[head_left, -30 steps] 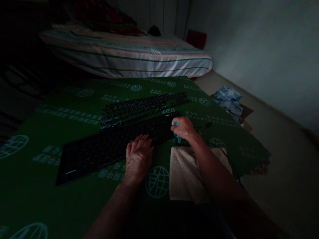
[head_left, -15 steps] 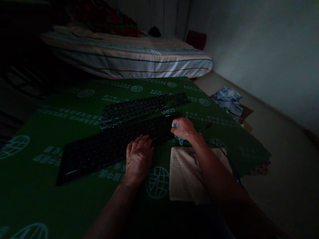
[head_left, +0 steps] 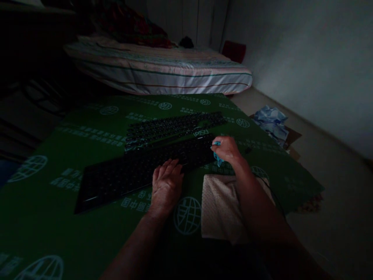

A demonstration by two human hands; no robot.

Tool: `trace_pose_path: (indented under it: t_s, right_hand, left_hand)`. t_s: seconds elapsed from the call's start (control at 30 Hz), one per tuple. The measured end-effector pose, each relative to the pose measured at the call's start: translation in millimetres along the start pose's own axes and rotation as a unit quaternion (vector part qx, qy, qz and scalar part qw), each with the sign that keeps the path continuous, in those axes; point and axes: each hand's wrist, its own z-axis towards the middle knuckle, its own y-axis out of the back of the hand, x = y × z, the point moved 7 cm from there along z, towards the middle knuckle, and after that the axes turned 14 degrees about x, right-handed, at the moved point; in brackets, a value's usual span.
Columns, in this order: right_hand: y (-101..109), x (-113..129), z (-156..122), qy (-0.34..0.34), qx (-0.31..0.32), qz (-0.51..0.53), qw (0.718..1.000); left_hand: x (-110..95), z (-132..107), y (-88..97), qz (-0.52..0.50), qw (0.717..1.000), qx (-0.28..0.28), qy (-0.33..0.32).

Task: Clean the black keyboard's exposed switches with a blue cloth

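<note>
Keyboard, with blue object and right hand now farther right

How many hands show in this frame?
2: the left hand lies on the black keyboard; the right hand holds a blue item near the keyboard's right end. No others show.

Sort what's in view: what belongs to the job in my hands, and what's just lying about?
Part of the job:
black keyboard, under the left hand
blue item in the right hand
probably the rows of black keys beyond

Lying about:
crumpled blue and white sheeting on the floor
red item near the wall
perhaps the beige cloth
</note>
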Motion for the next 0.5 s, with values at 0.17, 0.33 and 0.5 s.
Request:
trace_pose_path:
  t_s: [0.17,0.33,0.5]
  right_hand:
    - [0,-6,1,0.026,0.040,0.041,0.998]
    - [-8,5,-5,0.053,0.097,0.041,0.993]
    - [-20,12,-7,0.055,0.138,0.023,0.989]
  left_hand:
    - [-1,-2,-0.8,0.007,1.000,-0.013,0.000]
    - [0,-2,-3.2,0.000,1.000,-0.002,0.013]
    - [-1,-3,-2.7,-0.004,1.000,0.002,0.015]
